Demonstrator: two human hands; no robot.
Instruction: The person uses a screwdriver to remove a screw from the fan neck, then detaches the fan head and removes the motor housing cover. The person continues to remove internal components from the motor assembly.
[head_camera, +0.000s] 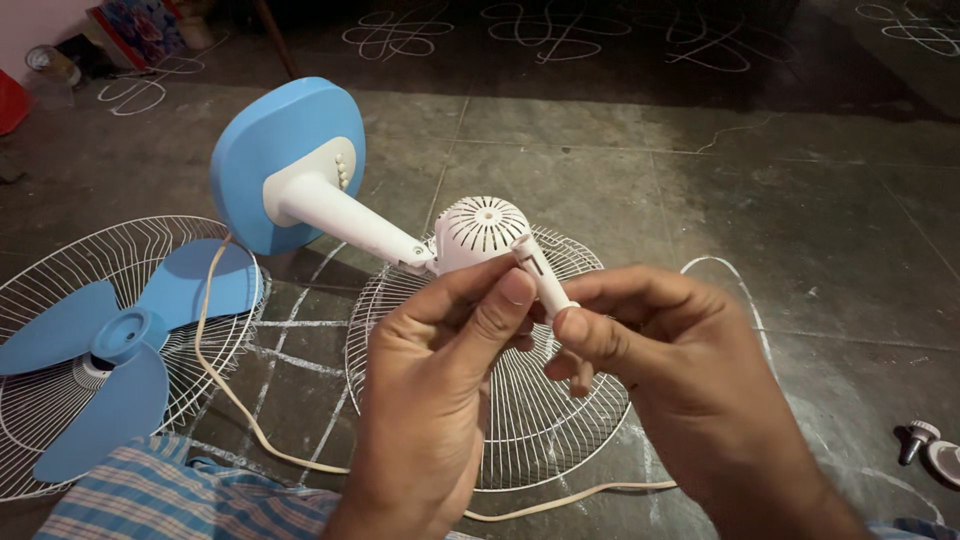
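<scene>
Head view, two hands, left hand (440, 370), right hand (670, 350), one fan motor (480, 232), two grilles (530, 400)

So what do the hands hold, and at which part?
Both hands, left and right, pinch the fan motor by its white shaft; the right fingertips grip the shaft's end.

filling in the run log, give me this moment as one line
left hand: on fan motor housing | right hand: pinching white shaft | under hands: wire guard | floor left: blue blades
</scene>
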